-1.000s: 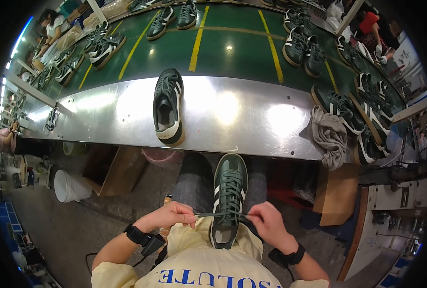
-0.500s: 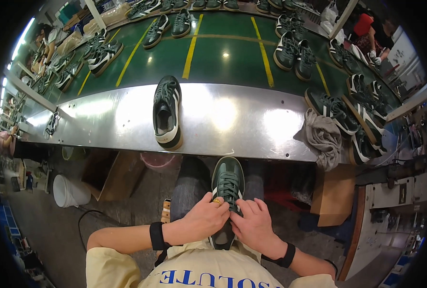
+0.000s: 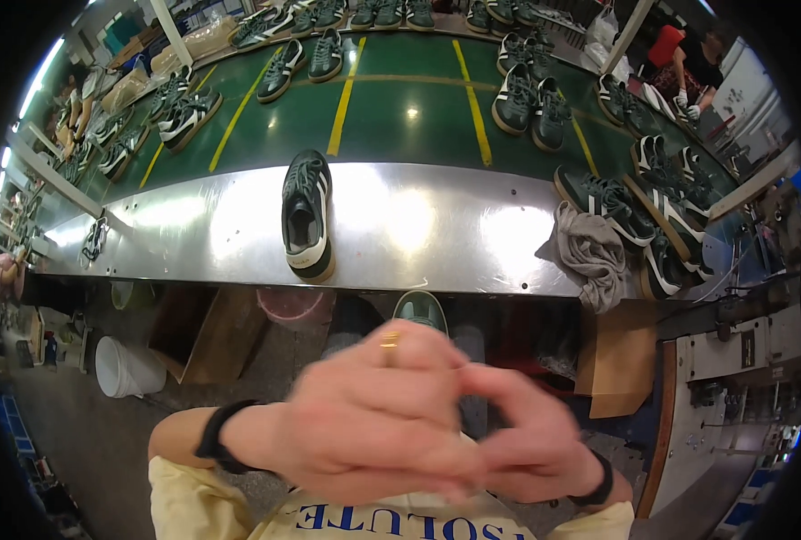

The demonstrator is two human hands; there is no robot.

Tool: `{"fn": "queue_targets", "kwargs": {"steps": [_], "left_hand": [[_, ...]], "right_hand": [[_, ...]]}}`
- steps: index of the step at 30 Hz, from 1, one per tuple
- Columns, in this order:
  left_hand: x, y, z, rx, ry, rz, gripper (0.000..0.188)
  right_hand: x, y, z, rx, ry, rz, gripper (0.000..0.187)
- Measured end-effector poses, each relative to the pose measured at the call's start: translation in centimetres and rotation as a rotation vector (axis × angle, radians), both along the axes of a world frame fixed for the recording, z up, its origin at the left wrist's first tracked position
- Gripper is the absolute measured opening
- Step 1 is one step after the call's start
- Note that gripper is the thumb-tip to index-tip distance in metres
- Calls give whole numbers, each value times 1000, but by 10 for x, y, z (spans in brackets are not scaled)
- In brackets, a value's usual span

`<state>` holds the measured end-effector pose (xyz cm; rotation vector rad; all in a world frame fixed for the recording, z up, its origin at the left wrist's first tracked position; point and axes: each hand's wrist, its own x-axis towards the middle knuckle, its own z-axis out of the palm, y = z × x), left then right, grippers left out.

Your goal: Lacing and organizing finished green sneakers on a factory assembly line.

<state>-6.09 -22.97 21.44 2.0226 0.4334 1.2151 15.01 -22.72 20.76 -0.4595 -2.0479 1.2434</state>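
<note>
My left hand and my right hand are raised close to the camera, blurred, fingers pressed together over a dark green sneaker on my lap. Only the shoe's toe shows above my knuckles; its laces and what my fingers pinch are hidden. A gold ring sits on my left hand. The matching green sneaker with white stripes stands on the steel bench, heel toward me.
A grey rag lies at the bench's right end beside several green sneakers. Behind runs a green conveyor carrying more pairs. A white bucket and cardboard boxes stand below. Another person works at the far right.
My hands pulled the lace ends apart a second ago, then met over the shoe's tongue, and have now risen toward the camera, covering nearly all of the shoe.
</note>
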Motion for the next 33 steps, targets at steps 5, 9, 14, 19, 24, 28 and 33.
{"fn": "queue_targets", "kwargs": {"steps": [5, 9, 14, 19, 24, 28, 33], "left_hand": [[25, 2, -33, -460, -320, -31, 27], [27, -18, -75, -659, 269, -372, 28], [23, 15, -61, -917, 118, -210, 27], [29, 31, -90, -887, -162, -9, 26], [-22, -60, -231, -1151, 243, -177, 30], [1, -83, -190, -1147, 117, -257, 30], [9, -44, -165, -1131, 71, -123, 33]], "right_hand": [[8, -8, 6, -236, 142, -58, 9], [11, -1, -12, -593, 341, -241, 12], [27, -6, -120, 431, -921, 60, 12], [2, -11, -107, 707, -748, -116, 29], [21, -43, -161, -928, -280, 11, 29], [8, -32, -169, -711, -218, -29, 46], [10, -13, -148, -384, -506, -77, 70]]}}
